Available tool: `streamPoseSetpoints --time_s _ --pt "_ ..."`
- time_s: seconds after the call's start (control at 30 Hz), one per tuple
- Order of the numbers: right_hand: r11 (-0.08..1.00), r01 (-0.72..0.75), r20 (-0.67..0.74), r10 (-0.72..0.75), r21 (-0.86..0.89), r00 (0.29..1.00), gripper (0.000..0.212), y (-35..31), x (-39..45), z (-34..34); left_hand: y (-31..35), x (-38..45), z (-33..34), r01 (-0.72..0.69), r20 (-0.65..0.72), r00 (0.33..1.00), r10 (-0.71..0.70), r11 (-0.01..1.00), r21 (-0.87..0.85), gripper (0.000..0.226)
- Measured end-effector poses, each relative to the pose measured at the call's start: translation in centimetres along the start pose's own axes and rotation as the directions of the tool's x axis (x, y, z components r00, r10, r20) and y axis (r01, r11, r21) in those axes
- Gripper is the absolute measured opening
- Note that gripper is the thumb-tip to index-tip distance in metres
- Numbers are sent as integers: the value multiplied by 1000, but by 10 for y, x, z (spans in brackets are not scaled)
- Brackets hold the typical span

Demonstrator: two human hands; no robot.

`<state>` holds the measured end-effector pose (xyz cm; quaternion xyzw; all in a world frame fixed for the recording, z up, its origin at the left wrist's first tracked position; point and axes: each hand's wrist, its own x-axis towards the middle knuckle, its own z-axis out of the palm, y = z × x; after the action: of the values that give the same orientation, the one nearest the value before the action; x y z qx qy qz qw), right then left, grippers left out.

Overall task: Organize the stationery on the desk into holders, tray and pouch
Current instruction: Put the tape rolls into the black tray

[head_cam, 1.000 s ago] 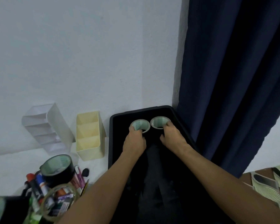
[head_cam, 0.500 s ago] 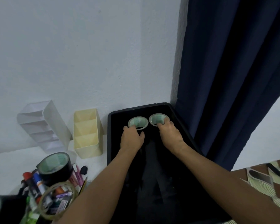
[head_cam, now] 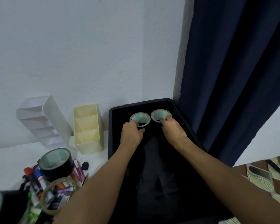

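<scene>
At twelve o'clock in the black tray [head_cam: 111, 135], the left hand [head_cam: 131, 134] pinches one black tape roll [head_cam: 140, 119] and the right hand [head_cam: 172, 129] pinches its neighbour [head_cam: 160, 115]. Letting go carelessly could topple either roll. At eight o'clock, the marker pile [head_cam: 44, 180] on the desk [head_cam: 10, 160] looks unsorted.

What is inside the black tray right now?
Two tape rolls sit side by side at the far end of the black tray: one under the left hand, one under the right hand. The forearms hide parts of the tray's floor.
</scene>
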<state>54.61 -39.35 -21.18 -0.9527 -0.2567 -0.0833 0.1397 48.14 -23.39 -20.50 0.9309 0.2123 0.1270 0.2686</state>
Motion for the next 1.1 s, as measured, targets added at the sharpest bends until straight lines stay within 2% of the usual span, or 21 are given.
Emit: streamPoseSetpoints --time_s 0.17,0.3,0.37,0.43,0.5,0.57,0.73,0.83,0.93,1.03,1.1 --pt "999 -24 68 22 36 997 34 -5 -4 -7 7 -5 -6 -31 35 999 27 989 143 33" --pt "992 -79 149 64 97 987 36 -13 -8 -31 10 -9 -29 -127 138 985 101 972 197 32" --pt "987 -82 81 71 137 994 36 -30 -11 -44 9 -12 -55 -166 76 985 156 975 149 32" --pt "983 33 -32 -28 179 999 32 -60 -13 -54 4 -19 -90 -174 8 985 175 975 138 42" --pt "952 195 -70 -184 234 980 32 -96 -14 -61 -10 -28 -129 -119 -10 992 122 981 151 45" --pt "890 354 -24 -363 286 931 34 -143 -16 -63 -41 -47 -173 -18 -38 999 26 981 194 41" --pt "759 548 153 -624 350 766 34 -242 -27 -50 -127 -110 -248 232 -112 972 -209 932 280 34" --pt "737 569 222 -663 365 715 38 -281 -33 -31 -168 -147 -266 347 -97 938 -334 890 296 32" --pt "779 546 356 -627 309 693 50 -310 -38 -10 -193 -179 -267 421 -68 905 -420 858 294 21" --pt "829 518 445 -552 209 705 57 -323 -38 7 -204 -198 -256 460 -72 885 -460 841 284 43" --pt "844 499 467 -529 198 709 52 -327 -42 12 -212 -205 -247 464 -52 882 -469 843 272 41"
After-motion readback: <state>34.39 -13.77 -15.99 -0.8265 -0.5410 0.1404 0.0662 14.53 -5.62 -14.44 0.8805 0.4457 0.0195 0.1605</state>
